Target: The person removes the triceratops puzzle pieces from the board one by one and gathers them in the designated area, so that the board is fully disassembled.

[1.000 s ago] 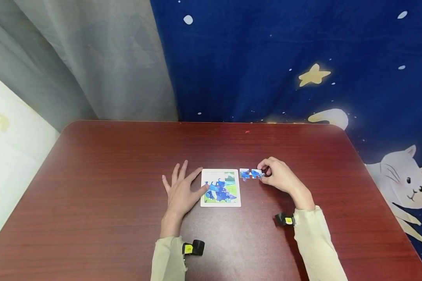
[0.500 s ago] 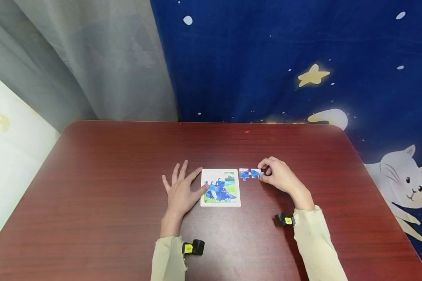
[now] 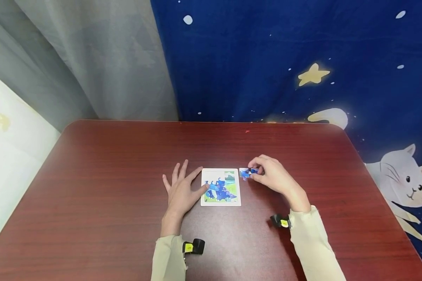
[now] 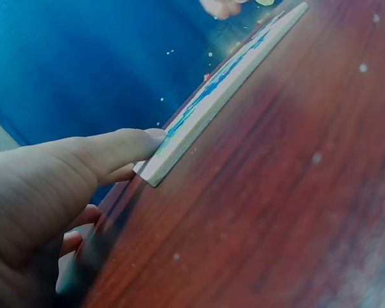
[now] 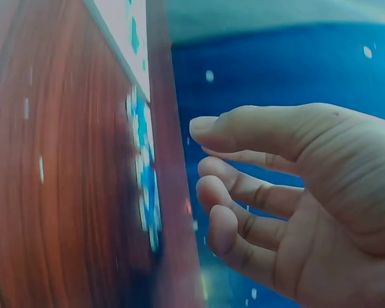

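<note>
A small white-rimmed jigsaw board (image 3: 212,175) lies flat on the table, showing a blue dinosaur picture with a blank white area at upper left. My left hand (image 3: 181,195) rests at its left side, thumb on the board's face and other fingers spread. Just right of the board lie two loose puzzle pieces, a left piece (image 3: 244,173) and a right piece (image 3: 254,171) partly covered by my fingers. Above them hovers my right hand (image 3: 276,173). In the right wrist view its thumb and loosely bent fingers stand apart, holding nothing, beside the pieces (image 5: 145,167).
The reddish-brown table (image 3: 119,175) extends around the board. A tiny red bit (image 3: 247,131) lies near its far edge. Behind hang a grey curtain (image 3: 119,62) and a blue cloth (image 3: 239,58) with stars and a cat. Small black cameras sit on both wrists.
My right hand has shifted left from the right piece's outer end and now hovers over the two pieces. The left hand and the board have stayed in place.
</note>
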A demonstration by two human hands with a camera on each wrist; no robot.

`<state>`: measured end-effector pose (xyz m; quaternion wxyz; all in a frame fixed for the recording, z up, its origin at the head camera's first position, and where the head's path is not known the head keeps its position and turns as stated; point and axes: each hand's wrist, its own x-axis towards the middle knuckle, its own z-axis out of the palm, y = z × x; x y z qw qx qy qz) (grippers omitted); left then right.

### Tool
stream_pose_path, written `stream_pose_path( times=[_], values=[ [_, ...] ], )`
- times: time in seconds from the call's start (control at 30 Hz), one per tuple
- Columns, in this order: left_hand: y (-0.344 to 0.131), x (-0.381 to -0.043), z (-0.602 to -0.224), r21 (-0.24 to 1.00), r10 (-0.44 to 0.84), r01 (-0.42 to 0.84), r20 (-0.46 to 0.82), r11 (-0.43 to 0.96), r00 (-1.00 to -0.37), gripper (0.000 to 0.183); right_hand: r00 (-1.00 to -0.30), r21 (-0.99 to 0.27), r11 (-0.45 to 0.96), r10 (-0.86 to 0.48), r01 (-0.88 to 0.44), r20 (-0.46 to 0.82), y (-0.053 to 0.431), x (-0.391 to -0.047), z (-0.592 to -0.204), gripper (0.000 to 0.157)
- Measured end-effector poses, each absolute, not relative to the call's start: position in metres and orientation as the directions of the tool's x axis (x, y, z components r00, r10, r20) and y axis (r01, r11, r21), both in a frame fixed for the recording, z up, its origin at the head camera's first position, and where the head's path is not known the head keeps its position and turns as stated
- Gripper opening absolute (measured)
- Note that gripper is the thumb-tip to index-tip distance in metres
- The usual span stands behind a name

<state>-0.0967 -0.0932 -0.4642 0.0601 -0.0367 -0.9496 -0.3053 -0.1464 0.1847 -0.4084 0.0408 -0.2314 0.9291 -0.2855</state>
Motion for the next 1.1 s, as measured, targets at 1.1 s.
stream_pose_path(
  times=[1.1],
  values=[
    [-0.094, -0.096, -0.461, 0.570, 0.040, 0.099, 0.116, 0.815, -0.992, 0.062, -0.853, -0.579, 0.727, -0.512, -0.369, -0.100, 0.125, -0.137, -0.417, 0.024]
  ],
)
